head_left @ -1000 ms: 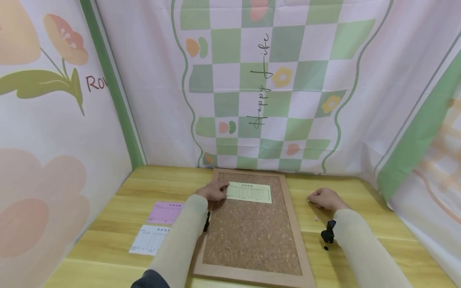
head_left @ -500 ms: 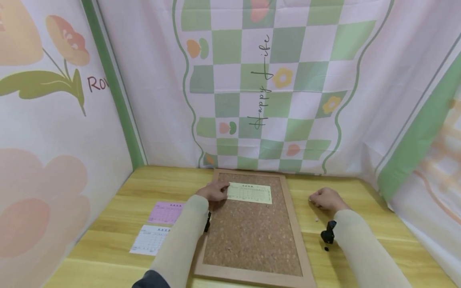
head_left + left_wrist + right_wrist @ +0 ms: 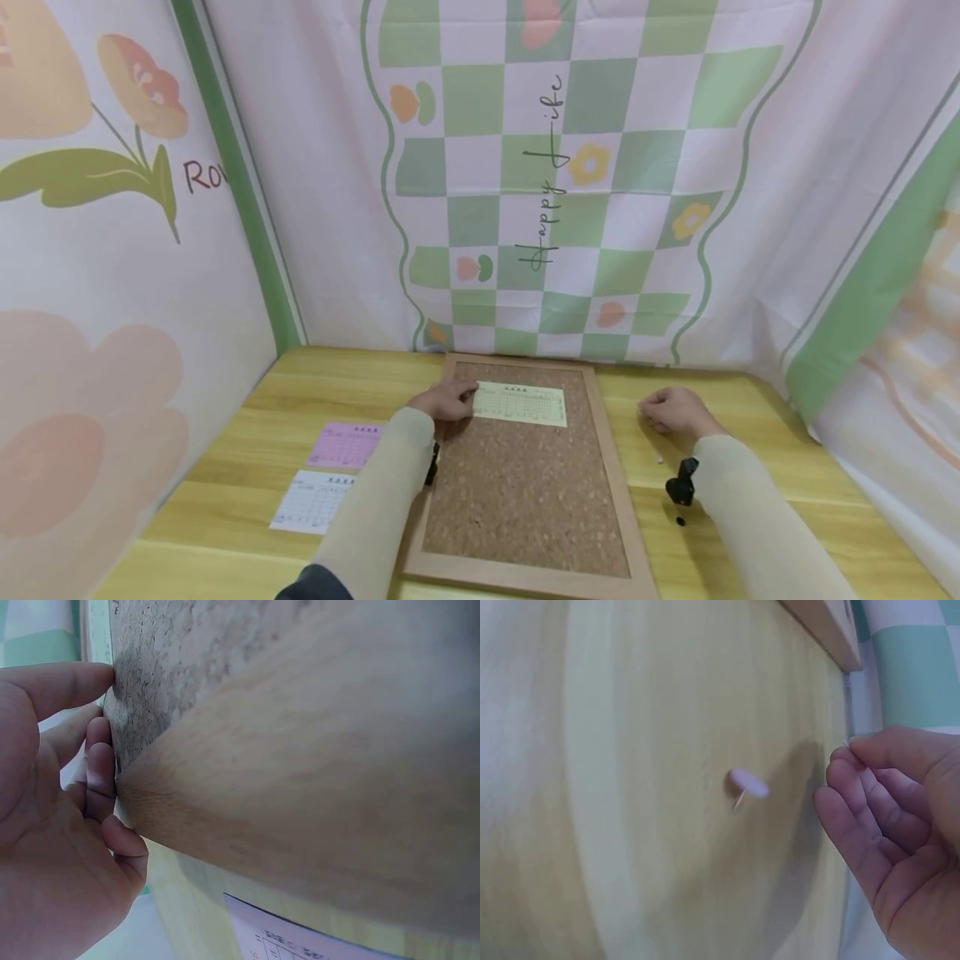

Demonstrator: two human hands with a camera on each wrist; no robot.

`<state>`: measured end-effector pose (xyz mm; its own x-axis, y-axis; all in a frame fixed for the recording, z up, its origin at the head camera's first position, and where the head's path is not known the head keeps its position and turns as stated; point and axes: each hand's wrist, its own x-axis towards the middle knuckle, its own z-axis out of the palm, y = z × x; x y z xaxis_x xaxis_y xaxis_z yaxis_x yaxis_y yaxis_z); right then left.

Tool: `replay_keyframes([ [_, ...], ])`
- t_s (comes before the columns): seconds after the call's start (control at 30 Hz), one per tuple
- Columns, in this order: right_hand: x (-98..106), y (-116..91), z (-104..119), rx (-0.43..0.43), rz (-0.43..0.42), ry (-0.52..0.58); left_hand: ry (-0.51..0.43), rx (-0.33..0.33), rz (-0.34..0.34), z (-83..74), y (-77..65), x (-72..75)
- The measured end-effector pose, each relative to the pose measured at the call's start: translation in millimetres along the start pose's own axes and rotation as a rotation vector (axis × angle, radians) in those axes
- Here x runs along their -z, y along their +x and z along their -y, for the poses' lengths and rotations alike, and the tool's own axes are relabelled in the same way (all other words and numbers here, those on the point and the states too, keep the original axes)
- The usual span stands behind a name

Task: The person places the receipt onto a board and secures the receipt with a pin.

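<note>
A pale yellow printed slip (image 3: 521, 404) lies on the upper part of a wood-framed corkboard (image 3: 525, 492). My left hand (image 3: 448, 399) rests at the slip's left edge, fingertips pressing it to the cork. In the left wrist view, the thumb of that hand (image 3: 67, 787) points at the cork and the other fingers bend loosely by the frame. Right of the board, my right hand (image 3: 675, 412) pinches a small thumbtack between thumb and index finger; only a thin tip (image 3: 847, 742) shows. A pink-headed thumbtack (image 3: 748, 783) lies on the table below that hand.
A pink slip (image 3: 345, 444) and a white slip (image 3: 309, 500) lie on the wooden table (image 3: 217, 492) left of the board, partly behind the left sleeve. A small black round thing (image 3: 680, 522) is near the right wrist. A patterned curtain (image 3: 562, 208) hangs behind the table.
My right hand shifts very slightly and its fingers turn a little, so the pinched tack no longer shows in the head view. The left hand and slip stay in place.
</note>
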<state>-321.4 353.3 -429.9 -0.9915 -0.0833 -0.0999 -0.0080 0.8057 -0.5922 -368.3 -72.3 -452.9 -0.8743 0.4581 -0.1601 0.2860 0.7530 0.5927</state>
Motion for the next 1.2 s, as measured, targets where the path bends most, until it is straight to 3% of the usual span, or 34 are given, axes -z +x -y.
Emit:
replay_keyframes([
  [0.17,0,2,12,0.034,0.000,0.072,-0.010,-0.016,0.002,1.6,0.9,-1.6],
  [0.37,-3,8,26,0.085,0.079,0.354,-0.001,0.024,0.018,-3.2,-1.1,0.3],
  [0.47,-8,14,31,0.086,0.114,0.443,-0.004,0.021,0.017,-2.1,0.6,-0.6],
  [0.8,-36,34,61,0.114,0.135,0.564,0.041,-0.016,0.009,0.8,0.0,2.6],
  [1.0,-50,41,79,0.100,0.118,0.602,0.087,-0.017,0.004,-15.3,-15.7,9.9],
  [1.2,-63,46,90,0.092,0.121,0.640,0.107,-0.077,-0.001,-2.8,-3.2,6.6],
])
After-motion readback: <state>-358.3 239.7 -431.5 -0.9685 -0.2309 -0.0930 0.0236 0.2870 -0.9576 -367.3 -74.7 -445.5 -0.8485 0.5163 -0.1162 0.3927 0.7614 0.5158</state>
